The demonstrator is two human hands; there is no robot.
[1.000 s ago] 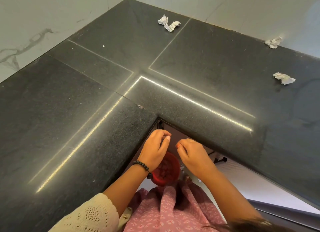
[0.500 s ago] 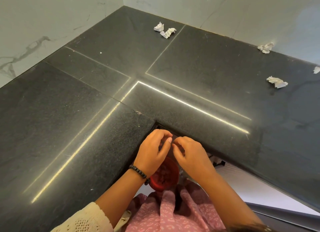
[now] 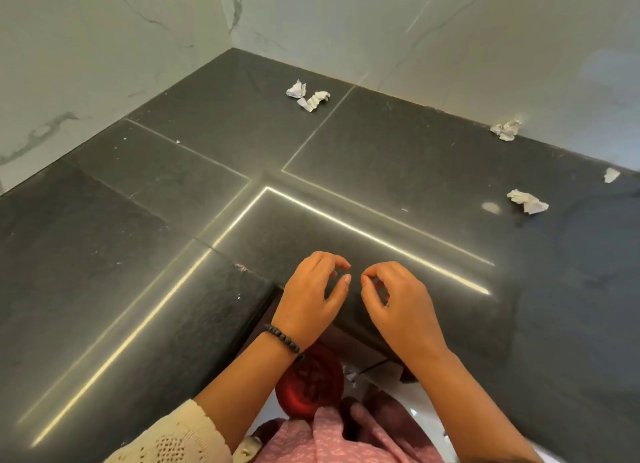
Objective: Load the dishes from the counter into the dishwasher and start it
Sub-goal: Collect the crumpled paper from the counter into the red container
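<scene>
- Both hands hover over the inner corner of the dark counter [image 3: 104,255]: left hand [image 3: 308,300] and right hand [image 3: 398,303], fingers loosely curled, holding nothing.
- No dishes in sight; only paper scraps [image 3: 528,201] around two o'clock.
- Risk: hunting the wrong stretch, leaving dishes unloaded.
- Dishwasher unseen; the red round object [image 3: 308,386] below is unclear.

Your counter [image 3: 398,158] is a dark, speckled stone L, wrapping a corner with its inner angle at 6 o'clock. You see no dishes on it and no dishwasher. Thin pale seams cross the stone, two catching bright light. The surface runs back to the walls at 12 o'clock.
</scene>
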